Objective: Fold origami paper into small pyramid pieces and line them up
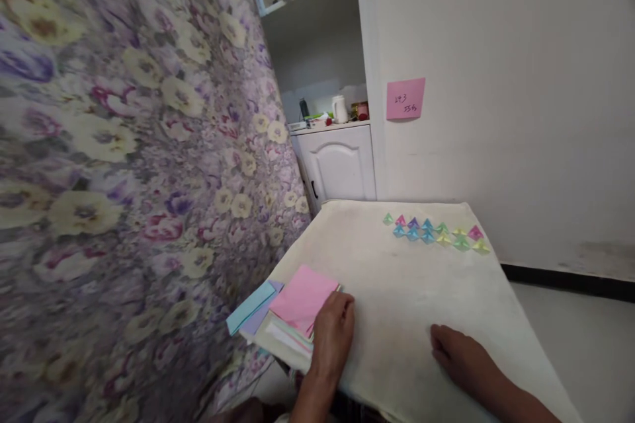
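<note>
My left hand (pixel 335 327) rests at the right edge of a pile of square coloured paper, its fingers curled in. A pink sheet (pixel 303 297) lies on top of that pile, touching or very close to the hand; what the curled fingers hold, if anything, is hidden. Lower on the table's right side, my right hand (pixel 461 357) lies closed, with nothing seen sticking out of it. Two rows of small folded paper pieces (pixel 427 236) in blue, green, yellow, pink and purple stand near the far edge, beyond both hands.
A cream cloth covers the table (pixel 391 297). Left of the pink sheet lie folded blue paper (pixel 253 307) and purple paper (pixel 262 318). A floral curtain (pixel 163 178) hangs along the left. Behind stand a white cabinet (pixel 342 165) and a wall with a pink note (pixel 405 98).
</note>
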`<action>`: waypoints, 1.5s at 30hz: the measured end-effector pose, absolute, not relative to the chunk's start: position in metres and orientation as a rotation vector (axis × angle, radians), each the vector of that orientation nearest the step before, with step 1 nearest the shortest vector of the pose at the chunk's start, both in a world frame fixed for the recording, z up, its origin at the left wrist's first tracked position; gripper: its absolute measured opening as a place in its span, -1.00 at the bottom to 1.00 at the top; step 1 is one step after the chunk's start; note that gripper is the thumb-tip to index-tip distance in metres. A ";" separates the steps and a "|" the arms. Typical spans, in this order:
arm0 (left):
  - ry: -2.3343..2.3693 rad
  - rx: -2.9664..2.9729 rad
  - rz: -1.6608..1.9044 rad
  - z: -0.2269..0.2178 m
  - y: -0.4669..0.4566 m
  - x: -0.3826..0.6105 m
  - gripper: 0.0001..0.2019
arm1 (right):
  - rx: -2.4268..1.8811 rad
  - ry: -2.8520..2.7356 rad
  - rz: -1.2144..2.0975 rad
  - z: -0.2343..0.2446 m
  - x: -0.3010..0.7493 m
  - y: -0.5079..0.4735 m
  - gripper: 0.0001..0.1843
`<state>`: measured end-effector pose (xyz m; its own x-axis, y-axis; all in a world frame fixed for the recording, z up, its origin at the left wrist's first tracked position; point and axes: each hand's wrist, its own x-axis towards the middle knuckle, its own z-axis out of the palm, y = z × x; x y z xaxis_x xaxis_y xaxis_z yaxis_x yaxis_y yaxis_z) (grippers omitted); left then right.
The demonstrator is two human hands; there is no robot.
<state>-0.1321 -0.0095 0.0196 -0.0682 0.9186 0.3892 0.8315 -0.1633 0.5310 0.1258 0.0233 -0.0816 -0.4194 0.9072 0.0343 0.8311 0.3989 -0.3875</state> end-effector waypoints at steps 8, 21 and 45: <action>2.186 1.863 1.102 0.020 -0.020 -0.220 -0.78 | -1.538 -2.430 0.463 -0.080 0.127 0.021 -0.89; 2.120 1.884 0.981 0.019 -0.047 -0.234 -0.80 | -1.493 -2.438 0.439 -0.085 0.131 0.019 -0.90; 2.074 1.905 1.066 0.015 -0.042 -0.225 -0.83 | -1.479 -2.399 0.427 -0.088 0.130 0.019 -0.89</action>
<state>-0.2245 -0.0425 0.0155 -0.1948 0.9138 0.3565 0.8217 -0.0465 0.5680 0.1301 0.0190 -0.0878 -0.4307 0.8980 0.0896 0.8120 0.4289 -0.3958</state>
